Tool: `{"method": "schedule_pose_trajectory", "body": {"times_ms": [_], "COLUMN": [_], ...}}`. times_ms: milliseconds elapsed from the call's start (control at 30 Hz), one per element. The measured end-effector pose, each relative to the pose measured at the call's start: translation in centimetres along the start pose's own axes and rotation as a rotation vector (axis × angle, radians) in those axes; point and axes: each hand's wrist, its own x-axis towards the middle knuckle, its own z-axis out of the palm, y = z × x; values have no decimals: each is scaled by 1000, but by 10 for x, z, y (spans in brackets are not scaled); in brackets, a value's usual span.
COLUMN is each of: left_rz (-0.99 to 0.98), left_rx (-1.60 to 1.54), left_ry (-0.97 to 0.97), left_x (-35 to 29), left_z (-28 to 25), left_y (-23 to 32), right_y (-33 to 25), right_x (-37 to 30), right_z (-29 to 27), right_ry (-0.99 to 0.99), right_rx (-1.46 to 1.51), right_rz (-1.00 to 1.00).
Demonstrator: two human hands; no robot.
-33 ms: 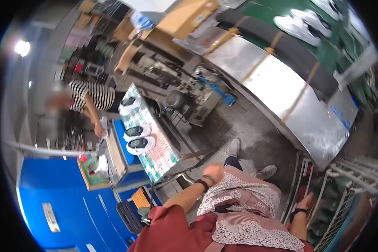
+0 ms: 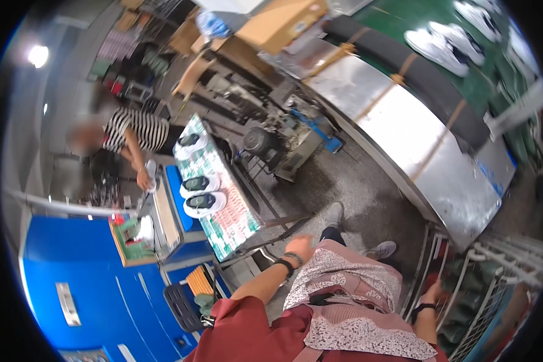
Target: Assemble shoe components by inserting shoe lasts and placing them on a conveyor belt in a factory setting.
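Observation:
My left hand (image 2: 298,246) is in front of my patterned apron (image 2: 344,265), with a dark band and a bracelet on its wrist. Its fingers look bent but are blurred, and no object shows in it. Low on the right, my right hand (image 2: 431,293) hangs beside a white wire rack (image 2: 489,301). Its fingers are too unclear to read, and whether it touches the rack I cannot tell. Nearest to my left hand stands a narrow table (image 2: 238,232) with a patterned top, bearing several white-and-dark shoes (image 2: 204,204).
A person in a striped shirt (image 2: 142,130) handles a white shoe (image 2: 151,175) at a bench by a blue cabinet (image 2: 84,271). Ahead are a machine with a motor (image 2: 262,143) and a metal-sided conveyor (image 2: 398,114). White sneakers (image 2: 437,51) rest on its green surface.
The whole view has shifted slightly, with the far conveyor and table a little further right. My left hand sits slightly further left in the picture; my right hand has moved left too.

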Motion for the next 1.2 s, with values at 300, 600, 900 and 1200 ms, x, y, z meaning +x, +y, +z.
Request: {"method": "schedule_pose_trajectory", "body": {"times_ms": [300, 600, 900, 1200], "left_rz": [-527, -443, -713, -693], "left_rx": [-210, -543, -905, -870], "left_ry": [712, 958, 1075, 1330], "left_x": [-61, -23, -3, 1], "left_z": [-105, -188, -176, -167], "left_y": [-268, -450, -488, -462], "right_y": [-224, -402, -407, -392], "right_x": [-231, -553, -898, -904], "right_z": [118, 319, 472, 499], "right_ry": [-849, -1336, -1606, -1540], "right_rx": [-214, -401, -556, -651], "right_rz": [-365, -929, -1942, -2092]}}
